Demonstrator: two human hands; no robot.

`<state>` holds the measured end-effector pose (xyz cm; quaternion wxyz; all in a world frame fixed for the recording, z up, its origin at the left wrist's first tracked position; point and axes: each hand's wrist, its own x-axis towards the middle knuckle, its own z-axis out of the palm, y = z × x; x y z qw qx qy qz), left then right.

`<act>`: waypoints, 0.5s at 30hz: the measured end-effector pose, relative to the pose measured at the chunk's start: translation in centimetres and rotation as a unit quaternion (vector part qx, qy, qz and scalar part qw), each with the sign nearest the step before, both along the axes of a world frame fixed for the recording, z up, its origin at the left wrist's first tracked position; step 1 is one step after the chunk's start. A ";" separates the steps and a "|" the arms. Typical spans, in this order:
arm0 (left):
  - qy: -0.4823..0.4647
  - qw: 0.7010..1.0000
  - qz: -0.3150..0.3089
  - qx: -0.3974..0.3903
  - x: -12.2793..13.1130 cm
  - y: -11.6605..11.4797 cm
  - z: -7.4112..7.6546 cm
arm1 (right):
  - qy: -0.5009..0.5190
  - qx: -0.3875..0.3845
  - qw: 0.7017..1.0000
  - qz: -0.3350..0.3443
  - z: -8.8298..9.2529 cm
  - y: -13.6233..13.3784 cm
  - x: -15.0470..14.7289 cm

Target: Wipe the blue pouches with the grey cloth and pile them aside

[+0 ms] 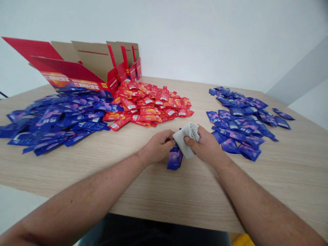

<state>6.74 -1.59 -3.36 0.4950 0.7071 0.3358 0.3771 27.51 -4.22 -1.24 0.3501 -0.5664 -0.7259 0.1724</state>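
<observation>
Our pale wooden table [143, 196] carries heaped red sachets [151, 106]. Our right hand [208, 145] clasps a folded, light-grey cloth [188, 141], thumb pressed on it; our left hand's [157, 147] fingertips pinch one sachet [174, 161] near its top — dark blue shading to violet, pale-marked, slightly tilted, partly behind the cloth.

Chinese characters, too blurred to read, mark the box [89, 84] beyond the left fingers [168, 145] and blue packets [242, 125] beside the right fingers [191, 142].
</observation>
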 end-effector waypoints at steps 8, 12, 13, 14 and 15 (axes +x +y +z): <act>-0.007 0.999 -0.010 0.041 -0.1 0.1 0.2 | 0.009 -0.005 1.000 -0.023 0.1 0.1 0.2; 0.001 0.999 -0.013 0.044 -0.2 0.2 0.1 | 0.013 -0.010 0.999 -0.028 0.2 0.0 0.0; 0.011 0.999 -0.019 0.045 -0.2 0.2 0.1 | 0.004 -0.016 1.000 -0.012 0.2 -0.1 -0.1; 0.023 0.998 -0.022 0.047 -0.2 0.2 0.1 | -0.010 -0.018 1.000 0.000 0.3 -0.1 -0.1; 0.033 0.998 -0.021 0.049 -0.2 0.1 0.1 | -0.024 -0.014 1.000 0.003 0.4 -0.1 -0.1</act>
